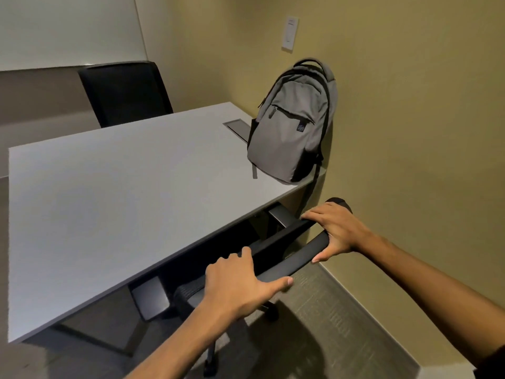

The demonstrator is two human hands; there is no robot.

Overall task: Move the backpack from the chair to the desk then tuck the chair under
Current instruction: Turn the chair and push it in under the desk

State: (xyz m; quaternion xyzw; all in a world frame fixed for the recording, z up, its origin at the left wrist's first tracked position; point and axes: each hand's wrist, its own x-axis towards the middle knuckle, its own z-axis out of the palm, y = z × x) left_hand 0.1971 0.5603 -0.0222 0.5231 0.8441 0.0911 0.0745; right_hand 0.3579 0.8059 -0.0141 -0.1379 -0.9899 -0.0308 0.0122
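Grey backpack (289, 127) upright on desk (109, 192), far right corner, leaning on the wall; one strap dangles over the edge. Black chair (295, 254) mostly under desk, seat hidden, only backrest top and part of base visible. Left hand (240, 283) and right hand (336, 231) both grip the backrest's top rail, set apart. Second chair (125, 91) beyond, partly blocked.

Both bare forearms extend forward; left hand (235, 280) and right hand (334, 231) each curl palm-down, fingers wrapped, thumbs splayed.
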